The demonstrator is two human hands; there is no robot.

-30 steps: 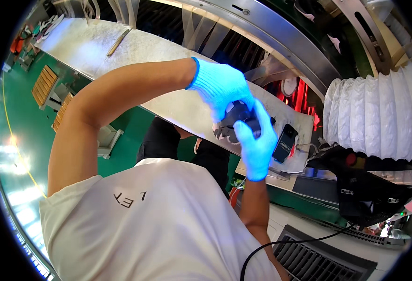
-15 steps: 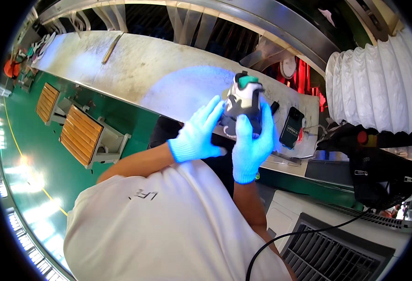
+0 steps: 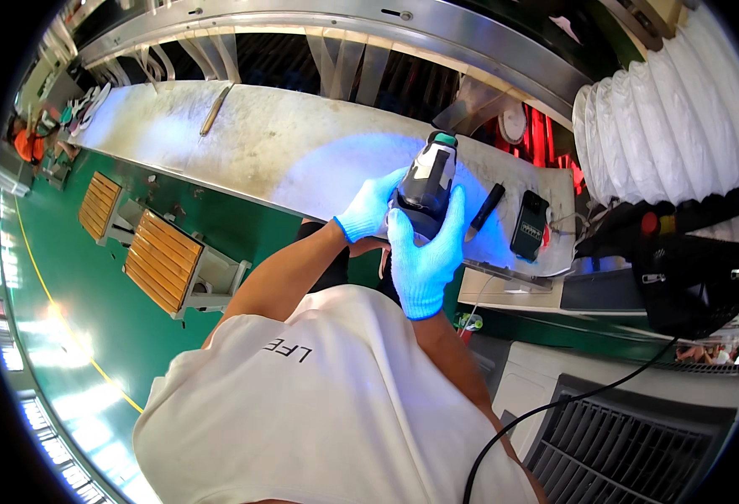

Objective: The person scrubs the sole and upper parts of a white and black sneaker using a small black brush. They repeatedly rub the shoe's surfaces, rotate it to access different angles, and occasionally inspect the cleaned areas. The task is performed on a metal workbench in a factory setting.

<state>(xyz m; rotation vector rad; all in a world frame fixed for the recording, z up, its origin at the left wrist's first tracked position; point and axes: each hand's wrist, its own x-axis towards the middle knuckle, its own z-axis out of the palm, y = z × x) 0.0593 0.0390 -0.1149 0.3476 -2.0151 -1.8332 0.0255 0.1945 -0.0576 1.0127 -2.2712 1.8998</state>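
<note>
Through the head view, I see the dark shoe [image 3: 426, 181] just right of centre in the frame, its green-marked end pointing up the picture. Both gloved hands are clamped on it: the left hand [image 3: 373, 208] presses along its left side, some fingertips hidden from me, and the right hand [image 3: 430, 256] cups the near end, thumb on one side and fingers on the other. I cannot tell whether the shoe touches the bench [image 3: 302, 126] or is lifted off it.

My first worry is the near end, which sits close to the bench's front edge; if either palm eased off unevenly, I judge the shoe could tip toward the person's lap. Smooth patches on its surface might also slide against the knit gloves, should the squeeze be too light.

Just right of the right hand lies a black-handled tool [image 3: 487, 208]. A wide swing of that wrist could knock it, or catch the glove if its end is sharp, which I can't make out. Past it, toward the right of the frame, the dark phone [image 3: 530, 225] would be next in the way. The wooden-handled tool [image 3: 215, 111], upper left, lies well apart and worries me least.
</note>
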